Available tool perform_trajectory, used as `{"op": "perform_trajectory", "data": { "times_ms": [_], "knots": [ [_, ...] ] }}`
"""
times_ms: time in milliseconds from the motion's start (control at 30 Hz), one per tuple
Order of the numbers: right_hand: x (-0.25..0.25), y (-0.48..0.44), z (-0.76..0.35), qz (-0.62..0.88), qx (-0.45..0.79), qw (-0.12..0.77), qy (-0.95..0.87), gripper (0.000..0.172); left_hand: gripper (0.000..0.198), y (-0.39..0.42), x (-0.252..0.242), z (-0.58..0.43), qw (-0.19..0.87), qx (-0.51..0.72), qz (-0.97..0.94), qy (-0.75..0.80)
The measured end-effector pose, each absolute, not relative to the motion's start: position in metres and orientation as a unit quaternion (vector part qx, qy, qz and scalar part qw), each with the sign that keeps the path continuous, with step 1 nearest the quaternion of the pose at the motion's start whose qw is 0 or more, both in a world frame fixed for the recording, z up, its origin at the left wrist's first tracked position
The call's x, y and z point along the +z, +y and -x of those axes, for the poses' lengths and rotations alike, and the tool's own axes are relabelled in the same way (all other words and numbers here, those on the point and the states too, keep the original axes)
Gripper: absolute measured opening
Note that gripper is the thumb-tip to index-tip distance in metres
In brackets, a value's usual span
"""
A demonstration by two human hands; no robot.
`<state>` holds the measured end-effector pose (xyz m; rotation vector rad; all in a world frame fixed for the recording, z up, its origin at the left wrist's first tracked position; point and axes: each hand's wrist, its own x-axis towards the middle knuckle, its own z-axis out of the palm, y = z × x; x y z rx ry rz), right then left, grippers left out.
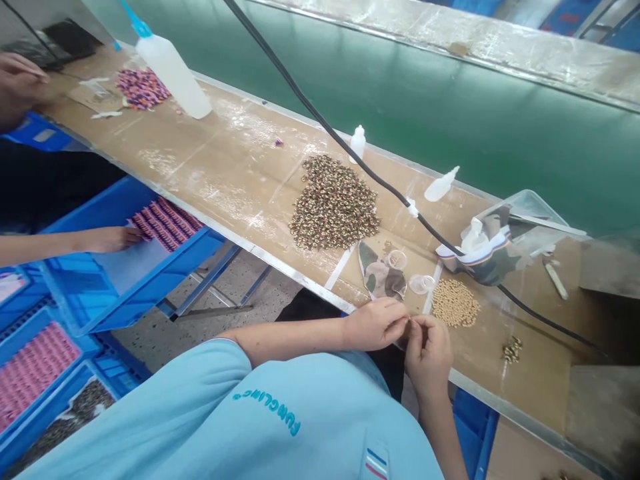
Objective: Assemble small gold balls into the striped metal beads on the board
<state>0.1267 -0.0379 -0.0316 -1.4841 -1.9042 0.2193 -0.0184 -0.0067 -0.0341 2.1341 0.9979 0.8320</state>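
Right of centre, your left hand [374,324] and right hand [431,351] pinch fingertips together, on what I cannot tell. Small round beige beads [455,303] lie near, likely for easy reach.

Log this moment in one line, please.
Left hand: fingertips pinched | Right hand: fingertips pinched, close to left's | Anything held: too small to tell | Nearby: tan beads, camouflage cloth
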Motion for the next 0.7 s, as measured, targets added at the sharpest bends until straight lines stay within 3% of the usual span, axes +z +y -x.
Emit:
{"op": "perform_trajectory", "data": {
  "times_ms": [467,700],
  "knots": [
    [-0.0381,-0.0352,-0.1301,0.567,0.057,0.376,-0.73,0.019,0.021,-0.0065,-0.0389,0.0178,0.322,0.349,-0.799,0.368],
    [-0.0378,-0.0338,-0.1342,0.621,0.074,0.366,-0.689,0.035,0.019,-0.0105,-0.039,0.0197,0.331,0.414,-0.77,0.354]
  ]
}}
